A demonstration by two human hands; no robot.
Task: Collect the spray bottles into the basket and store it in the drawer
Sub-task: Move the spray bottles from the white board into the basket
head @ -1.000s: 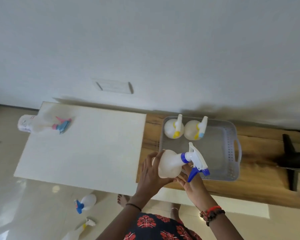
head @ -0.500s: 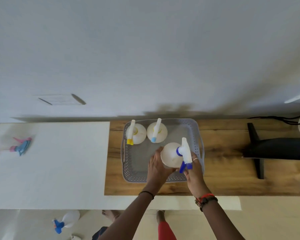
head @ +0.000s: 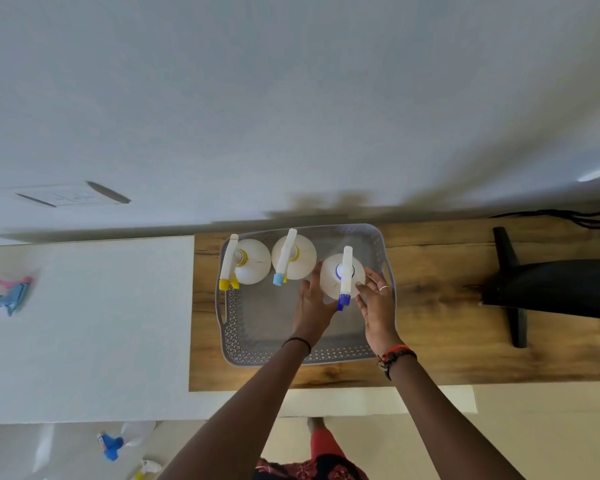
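A grey perforated basket (head: 243, 344) sits on the wooden counter. Three white spray bottles stand upright along its far side: one with a yellow nozzle (head: 253, 261), one with a light-blue nozzle (head: 300, 256), and one with a dark-blue nozzle (head: 333, 277). My left hand (head: 312, 306) and my right hand (head: 374, 306) cup the dark-blue-nozzle bottle from either side, fingers touching it. A pink-and-blue spray bottle (head: 11, 294) lies blurred on the white surface at the far left. On the floor lie a blue-trigger bottle (head: 125, 438) and a yellow-trigger one (head: 146, 467).
The wooden counter (head: 447, 323) runs right from the white surface (head: 84, 323). A black stand (head: 534, 289) with cables occupies the counter's right end. The wall rises directly behind. My feet and patterned clothing show below the counter's front edge.
Both hands carried the dark-blue-nozzle bottle from the counter's front edge into the basket and stood it upright beside the other two, further back than half a second ago.
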